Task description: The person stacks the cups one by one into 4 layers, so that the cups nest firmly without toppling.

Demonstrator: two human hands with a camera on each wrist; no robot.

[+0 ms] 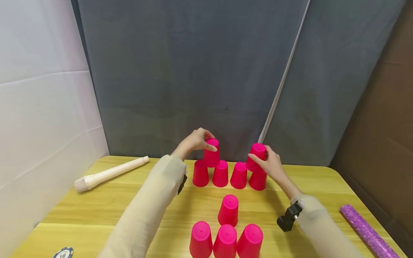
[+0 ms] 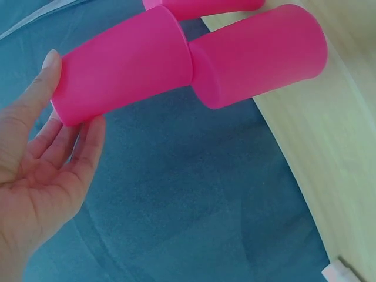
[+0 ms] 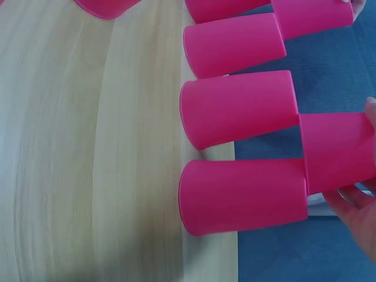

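Observation:
Four upturned pink cups stand in a back row [image 1: 221, 174] on the yellow wooden table [image 1: 96, 211]. My left hand [image 1: 197, 141] grips a pink cup [image 1: 211, 153] set on top of the two leftmost, thumb and fingers round its base [image 2: 123, 64]. My right hand [image 1: 271, 165] holds another pink cup [image 1: 256, 156] above the two rightmost cups, and the right wrist view shows that cup [image 3: 338, 150] against the cup below it [image 3: 244, 197]. Nearer me, a single cup [image 1: 228, 210] stands behind a row of three cups [image 1: 225, 242].
A cream wooden club [image 1: 109, 173] lies at the table's left back. A purple glitter roll [image 1: 368, 231] lies along the right edge. A blue and white chip [image 1: 63, 253] sits at the front left. A grey cloth backdrop [image 1: 193, 71] hangs right behind the back row.

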